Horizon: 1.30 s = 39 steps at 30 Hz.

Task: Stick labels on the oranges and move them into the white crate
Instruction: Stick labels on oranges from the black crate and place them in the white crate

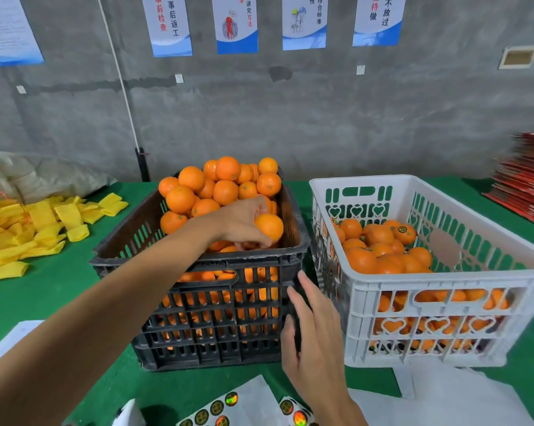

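A black crate [198, 259] heaped with oranges [225, 182] stands in the middle of the green table. My left hand [241, 222] reaches into it and grips one orange [269, 226] at the crate's near right. To the right stands the white crate [444, 278], about half full of oranges [382, 253], some with round dark labels. My right hand [313, 330] hovers with straight fingers in front of the black crate's right corner, holding nothing. Sheets of round shiny labels [219, 408] lie at the near edge, below my right hand.
A pile of yellow foam net sleeves [38, 229] lies at the left, with a pale sack [38, 173] behind it. Red flat cartons [527, 182] are stacked at the far right. A grey wall with posters runs close behind the table. White paper [444, 395] lies under the white crate's front.
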Motion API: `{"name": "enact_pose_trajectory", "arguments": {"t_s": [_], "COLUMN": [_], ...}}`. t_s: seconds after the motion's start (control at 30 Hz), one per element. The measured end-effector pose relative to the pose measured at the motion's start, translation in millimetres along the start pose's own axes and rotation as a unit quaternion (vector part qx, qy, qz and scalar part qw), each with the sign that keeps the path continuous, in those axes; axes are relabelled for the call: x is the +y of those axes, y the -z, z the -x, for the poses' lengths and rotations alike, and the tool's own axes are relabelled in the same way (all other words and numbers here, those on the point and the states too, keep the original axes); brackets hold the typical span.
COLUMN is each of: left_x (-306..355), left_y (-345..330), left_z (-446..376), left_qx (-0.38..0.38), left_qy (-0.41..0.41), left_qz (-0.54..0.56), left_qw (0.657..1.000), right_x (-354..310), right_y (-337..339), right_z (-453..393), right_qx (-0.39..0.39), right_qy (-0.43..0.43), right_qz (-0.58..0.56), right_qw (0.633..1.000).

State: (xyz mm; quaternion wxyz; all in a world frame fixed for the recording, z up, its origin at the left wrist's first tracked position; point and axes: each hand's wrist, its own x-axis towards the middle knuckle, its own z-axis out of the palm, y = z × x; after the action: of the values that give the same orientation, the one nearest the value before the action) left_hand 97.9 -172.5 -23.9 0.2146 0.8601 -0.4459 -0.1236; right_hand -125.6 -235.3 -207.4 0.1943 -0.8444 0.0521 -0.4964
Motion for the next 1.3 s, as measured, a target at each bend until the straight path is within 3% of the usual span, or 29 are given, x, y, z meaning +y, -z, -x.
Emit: {"name": "enact_pose_trajectory", "arguments": {"t_s": [0.1, 0.17, 0.27, 0.37, 0.43, 0.5, 0.6, 0.7, 0.77, 0.9, 1.07, 1.13, 1.23, 1.3], "left_x": [7.7, 9.0, 12.8, 8.8, -5.3, -20.2, -30.7, -41.3, -47.2, -49.5, -44.7, -45.5, -47.6, -47.3], "left_y": [8.8, 4.1, -21.0, -53.2, -81.1, -116.3, -172.6, -214.1, -228.6, -236.8, -234.5, -234.5, -236.9, -238.7], "left_z": [26.4, 51.9, 103.0, 147.9, 169.0, 185.0, 205.6, 218.5, 223.7, 229.7, 234.2, 236.4, 237.0, 236.3], "left_qx": [0.216, 0.311, 0.399, 0.439, 0.433, 0.384, 0.296, 0.250, 0.228, 0.221, 0.217, 0.210, 0.205, 0.209], "left_qy": [-0.046, -0.074, -0.131, -0.190, -0.211, -0.185, -0.010, 0.165, 0.215, 0.235, 0.210, 0.201, 0.179, 0.188], "left_qz": [-0.007, 0.051, 0.115, 0.110, 0.120, 0.211, 0.415, 0.505, 0.537, 0.542, 0.599, 0.614, 0.625, 0.642], "left_qw": [0.975, 0.946, 0.900, 0.871, 0.868, 0.880, 0.860, 0.809, 0.783, 0.776, 0.742, 0.734, 0.732, 0.713], "right_x": [-5.4, -11.3, -18.0, -23.2, -25.0, -26.6, -28.6, -24.9, -21.1, -14.8, -24.1, -26.7, -30.7, -28.4], "right_y": [1.0, -1.4, -7.8, -14.1, -16.3, -14.1, -13.2, -17.7, -20.0, -24.7, -32.6, -30.6, -27.8, -28.0], "right_z": [-2.2, -2.5, 1.5, 8.2, 14.7, 18.3, 23.2, 29.6, 33.0, 40.8, 45.2, 43.6, 39.6, 36.1], "right_qx": [0.001, -0.013, -0.020, -0.051, -0.101, -0.200, -0.394, -0.485, -0.501, -0.508, -0.425, -0.416, -0.419, -0.407], "right_qy": [0.047, 0.076, 0.093, 0.096, 0.105, 0.089, 0.006, -0.003, -0.006, -0.013, -0.116, -0.156, -0.223, -0.239], "right_qz": [-0.026, -0.040, -0.090, -0.130, -0.123, -0.107, -0.078, -0.056, -0.031, 0.044, 0.199, 0.157, -0.027, -0.127], "right_qw": [0.999, 0.996, 0.991, 0.986, 0.982, 0.970, 0.916, 0.873, 0.865, 0.860, 0.875, 0.882, 0.880, 0.872]}}
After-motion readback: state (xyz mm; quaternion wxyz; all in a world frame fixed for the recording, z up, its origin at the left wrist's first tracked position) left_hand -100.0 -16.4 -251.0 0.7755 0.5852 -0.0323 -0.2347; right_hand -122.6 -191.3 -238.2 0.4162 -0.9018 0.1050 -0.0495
